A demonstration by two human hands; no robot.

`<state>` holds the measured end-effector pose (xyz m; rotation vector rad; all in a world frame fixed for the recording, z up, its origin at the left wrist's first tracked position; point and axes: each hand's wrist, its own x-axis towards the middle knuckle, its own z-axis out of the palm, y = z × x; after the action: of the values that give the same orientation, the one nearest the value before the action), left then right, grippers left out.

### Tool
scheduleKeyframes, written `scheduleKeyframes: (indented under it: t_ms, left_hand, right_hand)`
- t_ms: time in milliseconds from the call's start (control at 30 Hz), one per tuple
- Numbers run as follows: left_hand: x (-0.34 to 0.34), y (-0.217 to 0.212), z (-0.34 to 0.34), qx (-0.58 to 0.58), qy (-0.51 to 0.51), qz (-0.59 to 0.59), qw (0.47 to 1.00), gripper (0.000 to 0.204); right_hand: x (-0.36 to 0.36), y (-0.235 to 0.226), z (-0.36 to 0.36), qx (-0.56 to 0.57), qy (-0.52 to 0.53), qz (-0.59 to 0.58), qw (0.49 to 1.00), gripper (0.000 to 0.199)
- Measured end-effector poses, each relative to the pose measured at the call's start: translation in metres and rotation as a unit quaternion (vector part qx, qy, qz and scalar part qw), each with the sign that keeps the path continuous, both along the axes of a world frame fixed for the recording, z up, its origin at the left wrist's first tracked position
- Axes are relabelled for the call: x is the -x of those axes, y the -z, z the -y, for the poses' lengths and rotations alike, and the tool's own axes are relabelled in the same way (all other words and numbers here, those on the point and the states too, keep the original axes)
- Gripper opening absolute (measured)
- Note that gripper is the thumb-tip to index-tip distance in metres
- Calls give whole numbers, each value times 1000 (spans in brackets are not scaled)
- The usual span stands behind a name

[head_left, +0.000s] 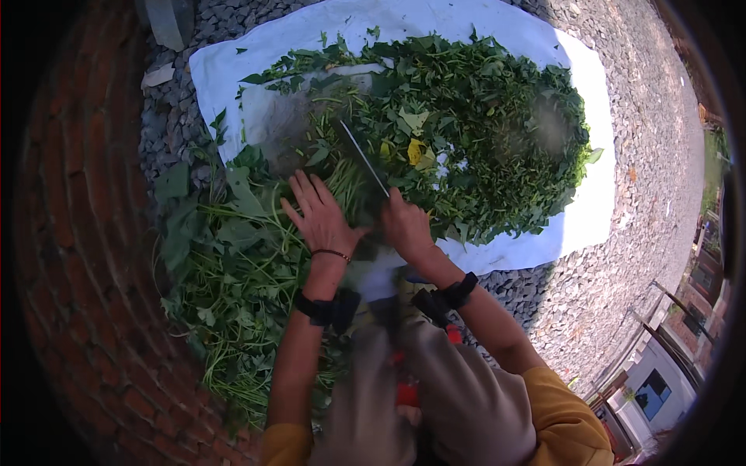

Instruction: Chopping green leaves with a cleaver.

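My right hand [406,225] grips the handle of a long knife [362,157] whose blade slants up and left over green stalks. My left hand [317,213] lies flat with its fingers spread, pressing down a bundle of leafy green stems [233,264] just left of the blade. Beyond the blade, a heap of chopped green leaves [482,124] covers much of a white cloth [587,210] spread over gravel. Both wrists wear black straps, and the left one also carries a thin bracelet.
A red brick wall [78,256] curves along the left side. Grey gravel [653,155] surrounds the cloth. My knees in beige trousers [458,396] fill the lower middle. Buildings [660,380] show at the lower right rim.
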<state>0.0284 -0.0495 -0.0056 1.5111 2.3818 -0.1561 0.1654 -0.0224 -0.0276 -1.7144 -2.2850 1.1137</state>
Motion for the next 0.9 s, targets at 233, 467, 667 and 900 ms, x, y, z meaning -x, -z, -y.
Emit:
scheduleKeyframes:
  t_ms: [233, 467, 667, 900]
  left_hand:
    - [35, 21, -3, 45, 81, 48, 995, 74]
    - [38, 37, -10, 34, 110, 18, 993, 57]
    - [33, 38, -13, 36, 117, 3, 993, 50]
    - [34, 39, -7, 26, 125, 19, 992, 49]
  right_hand:
    - [-6, -72, -50, -48, -36, -124, 990, 12]
    - [14, -65, -42, -112, -60, -235, 964, 14]
    - [15, -57, -49, -49, -134, -21, 990, 16]
    - [24, -70, -56, -176, -92, -211, 957, 16]
